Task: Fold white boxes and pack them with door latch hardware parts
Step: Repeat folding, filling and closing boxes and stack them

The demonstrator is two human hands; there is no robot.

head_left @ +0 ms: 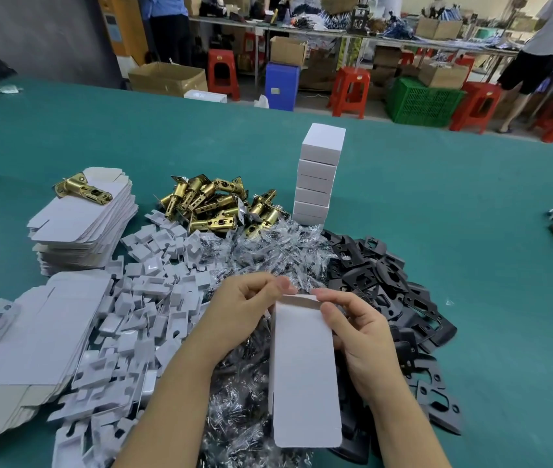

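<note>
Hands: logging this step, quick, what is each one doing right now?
Left hand: pinching the top edge of the white box.
Right hand: gripping the same box at its upper right side.

No legible txt — anywhere.

My green table runs up to a grey floor. Past its far edge stand red stools, a blue bin, a green crate and cardboard boxes — behind them, long cluttered benches. A grey wall rises far left.
</note>
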